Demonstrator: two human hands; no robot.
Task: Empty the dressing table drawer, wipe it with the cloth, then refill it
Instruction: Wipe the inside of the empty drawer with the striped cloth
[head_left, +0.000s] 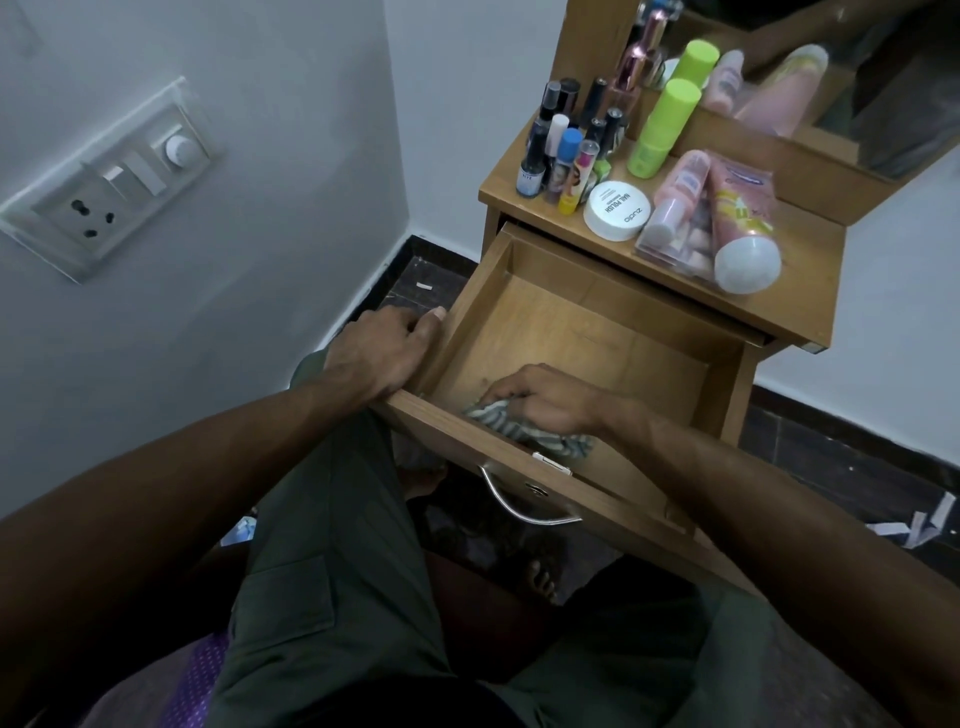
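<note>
Right hand (545, 400) grip clamps cloth (524, 434) in drawer (571, 322); left hand (382, 353) apparently clasps its side.

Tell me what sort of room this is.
Probably a bedroom or dressing corner at home: a small wooden dressing table with a mirror, crowded with nail polish bottles and lotion tubes, beside a white wall with a switch-and-socket plate.

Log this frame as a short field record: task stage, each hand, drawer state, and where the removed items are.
stage: wiping, drawer emptied, refill not yet begun
left hand: grips the drawer's left side wall
right hand: inside the drawer, holds the striped cloth near the front
drawer: pulled out, only the cloth inside
removed items: bottles, white jar and pink tubes stand or lie on the dressing table top
</note>
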